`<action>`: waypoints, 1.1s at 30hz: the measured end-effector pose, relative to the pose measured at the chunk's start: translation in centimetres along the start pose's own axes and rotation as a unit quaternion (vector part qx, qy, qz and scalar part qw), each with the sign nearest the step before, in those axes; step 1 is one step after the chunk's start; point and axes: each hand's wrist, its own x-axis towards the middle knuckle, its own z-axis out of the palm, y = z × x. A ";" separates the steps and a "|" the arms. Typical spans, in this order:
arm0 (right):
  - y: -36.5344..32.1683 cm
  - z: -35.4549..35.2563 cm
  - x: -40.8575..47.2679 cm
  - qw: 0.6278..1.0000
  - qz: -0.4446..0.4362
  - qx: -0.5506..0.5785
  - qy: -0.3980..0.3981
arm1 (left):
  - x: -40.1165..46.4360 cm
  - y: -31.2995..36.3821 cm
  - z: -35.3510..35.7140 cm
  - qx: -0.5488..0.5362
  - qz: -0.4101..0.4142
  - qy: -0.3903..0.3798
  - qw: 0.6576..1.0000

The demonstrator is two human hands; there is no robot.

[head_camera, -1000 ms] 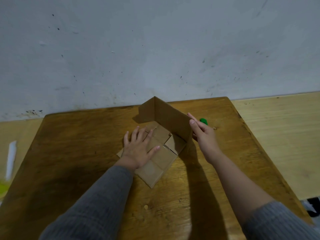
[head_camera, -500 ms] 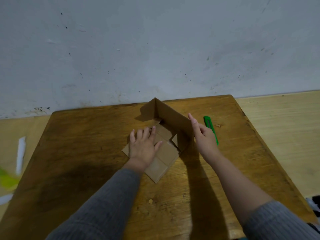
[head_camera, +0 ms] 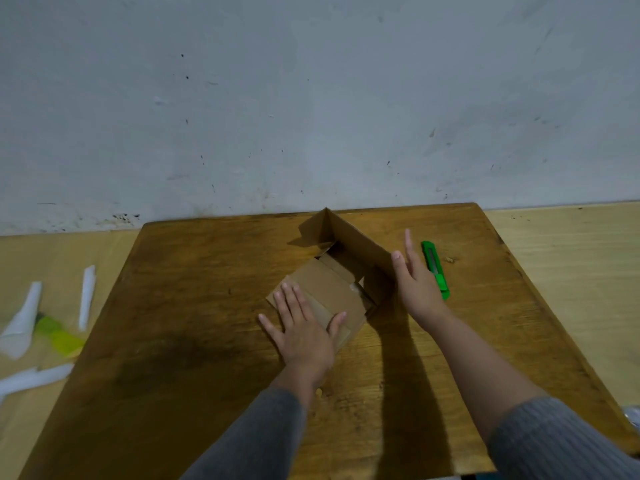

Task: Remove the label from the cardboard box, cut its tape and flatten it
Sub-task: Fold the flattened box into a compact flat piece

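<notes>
A brown cardboard box (head_camera: 332, 282), opened out, lies in the middle of the wooden table (head_camera: 194, 327). Its near panels lie flat, while a far side panel still stands upright at an angle. My left hand (head_camera: 301, 327) presses flat on the near panels with straight, spread fingers. My right hand (head_camera: 415, 282) has straight fingers against the outer face of the upright panel. A green utility knife (head_camera: 435, 268) lies on the table just right of my right hand.
A grey wall rises right behind the table's far edge. On the floor to the left lie white strips (head_camera: 86, 296) and a yellow-green scrap (head_camera: 57, 336). Light wooden floor (head_camera: 571, 271) shows right of the table.
My left hand slid toward me along the flat panels. My right hand stays against the upright panel, which leans further away. The view tilted, showing more floor on the left.
</notes>
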 end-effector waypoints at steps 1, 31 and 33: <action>-0.2 0.0 -0.1 1.000 0.014 0.018 0.001 | -0.1 -0.1 0.1 0.004 0.003 -0.004 1.000; 1.2 -0.4 5.0 0.984 0.090 -0.033 -0.150 | 3.9 -1.9 -2.4 -0.019 0.013 -0.082 0.996; 1.1 -0.9 5.4 0.989 0.094 0.007 -0.115 | 4.4 -1.2 -2.7 0.010 0.037 -0.084 0.996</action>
